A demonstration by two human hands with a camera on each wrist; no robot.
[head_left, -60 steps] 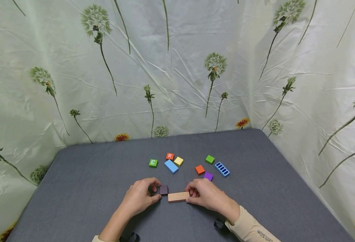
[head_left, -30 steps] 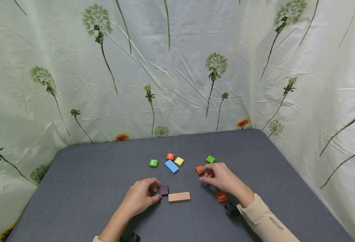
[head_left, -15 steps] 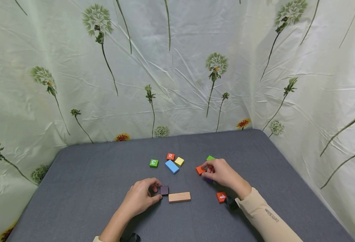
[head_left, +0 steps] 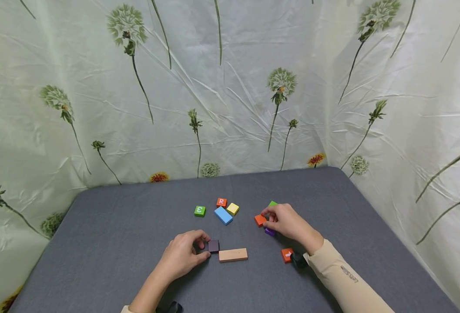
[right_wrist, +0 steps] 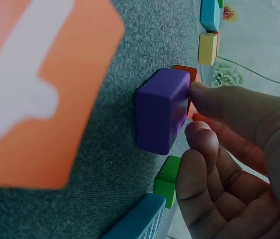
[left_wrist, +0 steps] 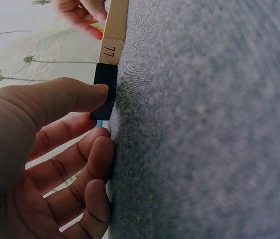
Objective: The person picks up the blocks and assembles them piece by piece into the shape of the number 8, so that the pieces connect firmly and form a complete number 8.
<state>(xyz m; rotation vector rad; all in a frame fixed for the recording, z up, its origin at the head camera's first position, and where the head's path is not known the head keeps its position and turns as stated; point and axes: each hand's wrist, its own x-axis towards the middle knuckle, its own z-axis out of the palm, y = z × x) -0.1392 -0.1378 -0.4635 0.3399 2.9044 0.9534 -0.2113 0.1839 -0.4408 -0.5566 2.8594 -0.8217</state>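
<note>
The left hand (head_left: 185,255) pinches a dark block (head_left: 213,246) on the table; in the left wrist view its thumb lies against the black block (left_wrist: 106,82). A plain wooden block (head_left: 233,255) lies to the right of the dark one, their ends touching. The right hand (head_left: 292,224) has its thumb and forefinger at the right side of an orange block (head_left: 259,220), gripping it on the table. Close below those fingers lies a purple block (head_left: 270,231), which partly hides the orange block (right_wrist: 193,74) in the right wrist view.
Green (head_left: 199,211), red (head_left: 221,202), yellow (head_left: 233,208) and blue (head_left: 223,215) blocks lie further back. A green block (head_left: 273,203) is partly behind the right hand. An orange-red block (head_left: 286,255) lies beside the right wrist. In the right wrist view shows another blue block (right_wrist: 139,219).
The right hand has left the wooden block, moved back and right, and closed its fingers on the orange block. The left hand has stayed at the dark block.
</note>
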